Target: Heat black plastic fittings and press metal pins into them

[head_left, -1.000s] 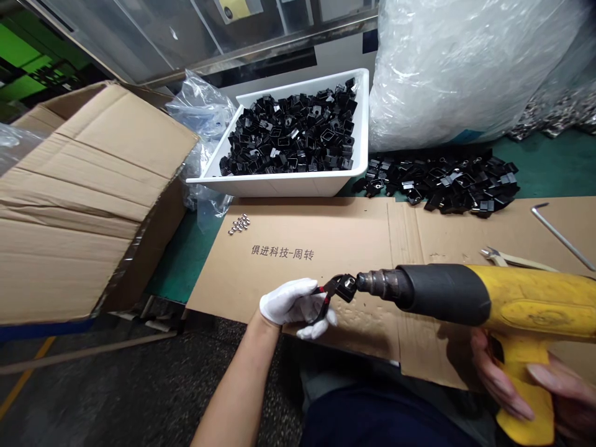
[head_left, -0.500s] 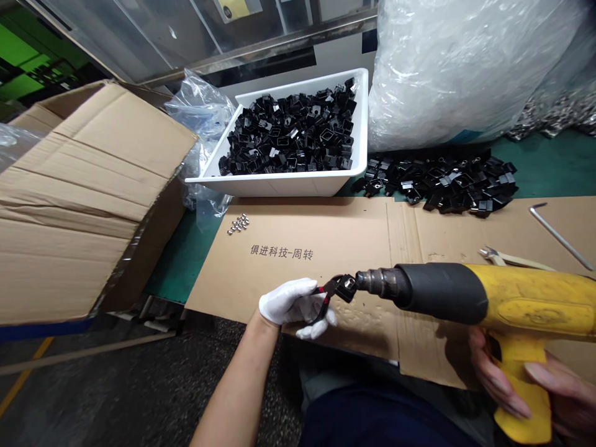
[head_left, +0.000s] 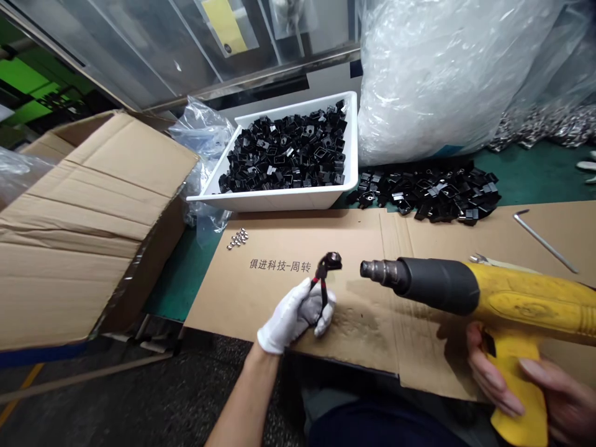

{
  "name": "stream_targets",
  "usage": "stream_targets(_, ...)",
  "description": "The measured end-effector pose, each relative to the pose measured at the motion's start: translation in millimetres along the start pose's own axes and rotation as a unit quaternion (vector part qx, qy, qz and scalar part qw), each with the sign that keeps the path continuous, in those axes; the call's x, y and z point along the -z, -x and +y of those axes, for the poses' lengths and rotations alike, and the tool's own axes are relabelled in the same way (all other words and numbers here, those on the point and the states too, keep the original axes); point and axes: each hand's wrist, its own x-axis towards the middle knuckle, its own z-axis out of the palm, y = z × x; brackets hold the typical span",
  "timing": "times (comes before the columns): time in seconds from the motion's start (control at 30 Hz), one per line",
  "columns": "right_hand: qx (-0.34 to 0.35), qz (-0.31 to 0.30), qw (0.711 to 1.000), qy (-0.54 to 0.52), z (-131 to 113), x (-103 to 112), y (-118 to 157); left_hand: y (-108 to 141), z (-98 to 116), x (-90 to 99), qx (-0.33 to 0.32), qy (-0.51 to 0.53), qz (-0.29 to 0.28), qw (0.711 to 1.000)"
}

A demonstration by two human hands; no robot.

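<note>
- The black part (head_left: 334,261) was held in the tip of the pliers (head_left: 321,273), raised over the cardboard sheet (head_left: 372,239); it marked the centre of the clock face, twelve o'clock being the top of the view. Its finer detail was too small to tell.
- The left hand (head_left: 295,315), in a white glove, lay at seven o'clock, its fingers curled around the handles of the pliers.
- The heat gun (head_left: 526,304) had its nozzle at three o'clock, near the black part but not touching it.
- The right hand (head_left: 561,392), bare, lay at four o'clock, its fingers wrapped around the yellow grip; whether one pressed a trigger could not be told.
- The metal pieces (head_left: 238,238) lay grouped on the cardboard sheet, between nine and ten o'clock.
- The white bin (head_left: 279,200), at eleven o'clock, was filled with black pieces (head_left: 288,149).
- The loose pile (head_left: 433,192) of similar pieces lay at two o'clock, beside the white bin.
- The cutters (head_left: 503,264), partly hidden by the heat gun, and the bent rod (head_left: 544,240) lay toward three o'clock.
- The plastic bag (head_left: 442,74) stood at one o'clock.
</note>
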Motion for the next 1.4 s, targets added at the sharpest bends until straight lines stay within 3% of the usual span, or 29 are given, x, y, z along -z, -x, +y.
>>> stream_targets(0.1, 0.017, 0.022, 0.999, -0.035, 1.7, 0.1, -2.7, -3.7, -9.2, -21.3, -0.123, -0.067, 0.170, 0.975)
stream_targets(0.2, 0.032, 0.005, 0.999, -0.034, 3.4, 1.0, -4.5, -9.2, -20.2, -36.2, -0.227, -0.270, 0.287, 0.890)
stream_targets(0.3, 0.035, -0.014, 0.999, -0.012, 3.6, -1.7, -5.5, -17.6, -30.8, -45.3, -0.278, -0.419, 0.331, 0.798)
stream_targets(0.43, 0.047, -0.004, 0.999, -0.025, 2.5, -11.0, -5.8, -29.0, -38.9, -53.7, -0.295, -0.473, 0.354, 0.751)
stream_targets(0.63, 0.046, -0.017, 0.998, -0.038, 3.1, -11.3, -5.4, -34.8, -39.1, -57.1, -0.305, -0.468, 0.354, 0.750)
stream_targets(1.0, 0.038, -0.001, 0.999, -0.021, -2.3, -16.1, -3.8, -34.8, -37.4, -59.7, -0.301, -0.451, 0.327, 0.774)
stream_targets(1.4, 0.028, -0.012, 1.000, 0.000, -6.9, -12.1, -1.4, -35.9, -37.8, -60.5, -0.290, -0.465, 0.336, 0.766)
